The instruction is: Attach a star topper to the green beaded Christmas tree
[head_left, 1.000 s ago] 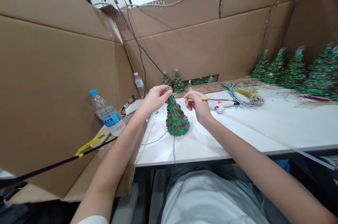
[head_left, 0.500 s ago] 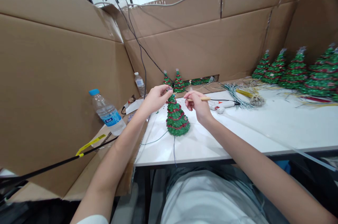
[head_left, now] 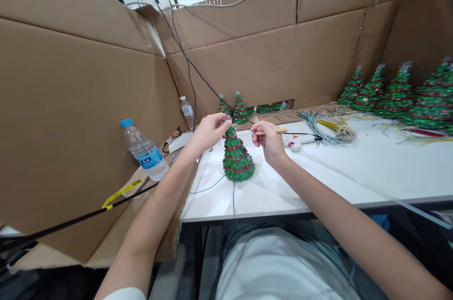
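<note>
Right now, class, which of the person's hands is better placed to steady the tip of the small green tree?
Probably the left hand: its fingertips are already pinched at the top of the green tree, while the right hand is occupied holding a wooden-handled tool beside the tip.

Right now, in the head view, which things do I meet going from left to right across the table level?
Water bottle with blue cap → left hand → small green tree → right hand → white glue gun → bundle of wires → row of finished trees.

No legible text anywhere, the blue label on the clear plastic water bottle too blurred.
</note>
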The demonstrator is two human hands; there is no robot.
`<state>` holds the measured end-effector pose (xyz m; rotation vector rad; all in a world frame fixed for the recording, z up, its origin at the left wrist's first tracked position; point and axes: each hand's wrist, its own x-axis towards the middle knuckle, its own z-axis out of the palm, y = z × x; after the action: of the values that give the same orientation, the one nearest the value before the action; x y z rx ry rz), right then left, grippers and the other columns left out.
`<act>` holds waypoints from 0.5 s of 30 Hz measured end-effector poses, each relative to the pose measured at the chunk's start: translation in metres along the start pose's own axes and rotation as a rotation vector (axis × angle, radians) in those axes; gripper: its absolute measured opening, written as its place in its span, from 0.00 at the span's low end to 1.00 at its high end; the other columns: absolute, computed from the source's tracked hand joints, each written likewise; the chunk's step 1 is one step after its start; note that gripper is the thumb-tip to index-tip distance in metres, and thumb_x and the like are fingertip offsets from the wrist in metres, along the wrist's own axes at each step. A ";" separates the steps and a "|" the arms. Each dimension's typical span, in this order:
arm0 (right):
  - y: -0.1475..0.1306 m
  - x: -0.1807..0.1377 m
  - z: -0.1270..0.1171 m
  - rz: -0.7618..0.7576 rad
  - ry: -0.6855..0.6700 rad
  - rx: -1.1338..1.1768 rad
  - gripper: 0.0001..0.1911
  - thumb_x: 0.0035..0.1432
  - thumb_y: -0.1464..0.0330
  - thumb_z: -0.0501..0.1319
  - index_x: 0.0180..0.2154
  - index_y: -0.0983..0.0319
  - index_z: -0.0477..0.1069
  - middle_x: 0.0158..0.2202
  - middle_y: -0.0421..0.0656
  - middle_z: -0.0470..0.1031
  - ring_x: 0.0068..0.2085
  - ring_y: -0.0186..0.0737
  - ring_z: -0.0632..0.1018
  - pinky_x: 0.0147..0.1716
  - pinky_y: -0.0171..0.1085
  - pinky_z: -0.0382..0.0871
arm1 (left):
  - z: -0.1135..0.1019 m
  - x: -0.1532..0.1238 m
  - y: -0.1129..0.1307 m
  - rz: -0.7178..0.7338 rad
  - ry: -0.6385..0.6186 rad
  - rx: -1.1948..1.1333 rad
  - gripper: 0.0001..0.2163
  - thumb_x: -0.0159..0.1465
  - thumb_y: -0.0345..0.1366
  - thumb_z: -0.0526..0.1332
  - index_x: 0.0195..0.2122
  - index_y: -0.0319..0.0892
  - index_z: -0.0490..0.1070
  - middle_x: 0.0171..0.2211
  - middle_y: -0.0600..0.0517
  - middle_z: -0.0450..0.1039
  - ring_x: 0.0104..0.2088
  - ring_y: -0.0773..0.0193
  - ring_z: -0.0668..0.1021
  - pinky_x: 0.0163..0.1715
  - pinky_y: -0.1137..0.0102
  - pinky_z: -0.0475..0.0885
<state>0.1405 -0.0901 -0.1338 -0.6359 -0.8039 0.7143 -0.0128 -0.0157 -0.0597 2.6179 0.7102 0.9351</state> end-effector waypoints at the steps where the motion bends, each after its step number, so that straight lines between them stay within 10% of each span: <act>1: 0.000 0.000 -0.001 -0.007 0.016 0.007 0.07 0.42 0.67 0.56 0.19 0.62 0.71 0.12 0.36 0.64 0.15 0.27 0.63 0.14 0.29 0.52 | 0.000 0.000 0.000 0.001 0.003 0.001 0.14 0.64 0.43 0.56 0.38 0.38 0.74 0.26 0.51 0.75 0.25 0.65 0.73 0.25 0.72 0.66; 15: 0.001 0.001 -0.001 -0.017 0.036 -0.006 0.07 0.42 0.68 0.57 0.18 0.62 0.71 0.11 0.36 0.63 0.15 0.27 0.63 0.14 0.29 0.51 | 0.000 -0.001 0.005 0.003 0.037 0.037 0.12 0.63 0.42 0.56 0.36 0.39 0.74 0.25 0.51 0.73 0.25 0.65 0.72 0.25 0.71 0.66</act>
<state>0.1414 -0.0885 -0.1350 -0.6446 -0.7776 0.6835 -0.0119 -0.0201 -0.0583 2.6410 0.7391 0.9825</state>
